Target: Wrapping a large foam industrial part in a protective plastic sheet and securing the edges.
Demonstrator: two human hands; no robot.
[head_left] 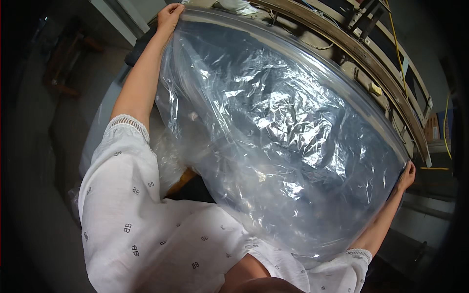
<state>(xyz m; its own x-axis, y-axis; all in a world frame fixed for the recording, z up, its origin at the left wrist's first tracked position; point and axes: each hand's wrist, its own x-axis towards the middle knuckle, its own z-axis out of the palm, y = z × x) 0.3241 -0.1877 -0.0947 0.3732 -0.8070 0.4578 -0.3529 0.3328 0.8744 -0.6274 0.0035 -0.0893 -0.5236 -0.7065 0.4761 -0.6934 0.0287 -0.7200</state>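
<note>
A wide sheet of clear plastic film (273,127) stretches between my hands, shiny and wrinkled across its middle. My left hand (169,17) pinches its far left corner, the fingers closed on the edge. At the right, my right hand (406,177) grips the opposite corner, also with closed fingers. Between the two hands the far edge runs taut and looks smooth and folded over. The near part of the film sags toward my body and rests against my white shirt (195,234). Whether it is one layer or several, I cannot tell.
Along the far side runs a long machine with a metal rail (361,71) and dark panels. A small yellow block (375,89) and a yellow cable (393,29) are on it. More loose clear film (166,146) hangs below my left arm. A brown stand (68,63) is at far left.
</note>
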